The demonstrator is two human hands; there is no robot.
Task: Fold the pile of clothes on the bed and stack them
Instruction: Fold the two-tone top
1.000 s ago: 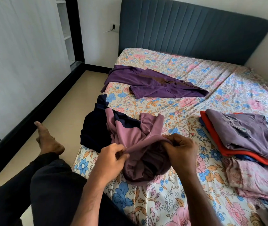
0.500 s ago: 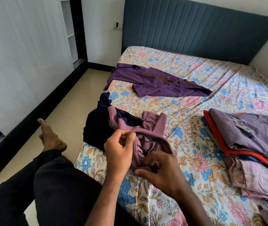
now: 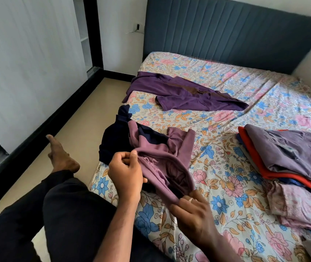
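Note:
A mauve and navy garment lies crumpled at the near left edge of the floral bed. My left hand pinches its mauve hem at the upper end. My right hand grips the same hem lower down, and the opening gapes between them. A dark purple shirt lies spread out farther up the bed. On the right sits a stack of folded clothes, grey-purple on top, red and pink beneath.
My leg in dark trousers and bare foot hang over the tiled floor left of the bed. A white wardrobe with a black base runs along the left. The blue headboard closes the far end.
My right hand has slid down along the mauve hem toward me, while the left keeps its pinch higher up, so the hem has stretched open. The view has shifted slightly.

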